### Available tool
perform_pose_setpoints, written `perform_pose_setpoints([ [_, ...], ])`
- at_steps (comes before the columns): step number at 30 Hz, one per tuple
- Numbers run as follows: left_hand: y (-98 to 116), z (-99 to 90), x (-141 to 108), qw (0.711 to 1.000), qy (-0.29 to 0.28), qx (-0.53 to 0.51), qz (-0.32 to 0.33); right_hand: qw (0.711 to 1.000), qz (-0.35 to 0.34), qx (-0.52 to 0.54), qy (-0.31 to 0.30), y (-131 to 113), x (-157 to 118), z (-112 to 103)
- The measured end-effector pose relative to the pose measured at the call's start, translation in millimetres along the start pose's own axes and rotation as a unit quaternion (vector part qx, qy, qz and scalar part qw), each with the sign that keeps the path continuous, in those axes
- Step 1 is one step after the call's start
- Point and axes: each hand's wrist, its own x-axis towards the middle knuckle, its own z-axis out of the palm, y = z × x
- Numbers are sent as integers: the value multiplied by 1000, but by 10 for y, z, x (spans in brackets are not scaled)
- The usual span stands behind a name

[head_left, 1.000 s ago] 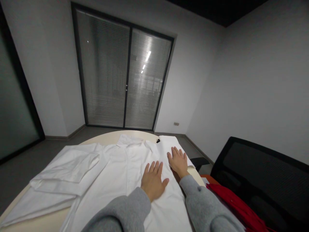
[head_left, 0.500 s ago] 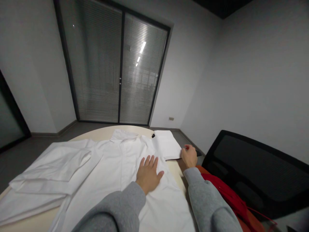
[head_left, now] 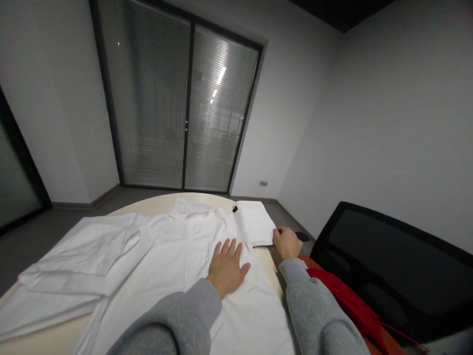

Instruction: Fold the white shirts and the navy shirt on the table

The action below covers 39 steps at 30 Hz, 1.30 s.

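Observation:
A white collared shirt (head_left: pixel 170 256) lies spread over a round, pale table (head_left: pixel 148 204), its collar at the far side and a folded, wrinkled part at the left. My left hand (head_left: pixel 227 266) rests flat on the shirt's right half, fingers spread. At the shirt's far right is a smooth, flat white piece (head_left: pixel 256 222) with a dark lower edge; I cannot tell whether it is part of the shirt. My right hand (head_left: pixel 287 241) closes its fingers on the right edge of this piece. A small black item (head_left: pixel 234 209) sits by its upper left corner.
A black mesh-backed chair (head_left: pixel 388 261) stands at the right, close to my right forearm. Red cloth (head_left: pixel 340 291) lies on an orange surface beside that arm. Beyond the table are glass panels with blinds (head_left: pixel 158 108) and grey walls.
My right hand has shifted slightly left and turned, its fingers now over the right edge of the white piece. The left hand stays in place on the shirt.

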Motion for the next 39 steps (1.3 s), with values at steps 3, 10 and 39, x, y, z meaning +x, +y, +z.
perform_pose_setpoints([
  [3, 1, -10, 3, 1000, -5, 0, 1, 999, -22, -21, 22, -69, -43, -17],
  [10, 4, -8, 6, 1000, -8, 4, 2, 995, -49, -63, 57, -111, -78, -6],
  [39, 122, -224, 32, 1000, -9, -5, 14, 823, -504, 237, -108, -877, -714, -10],
])
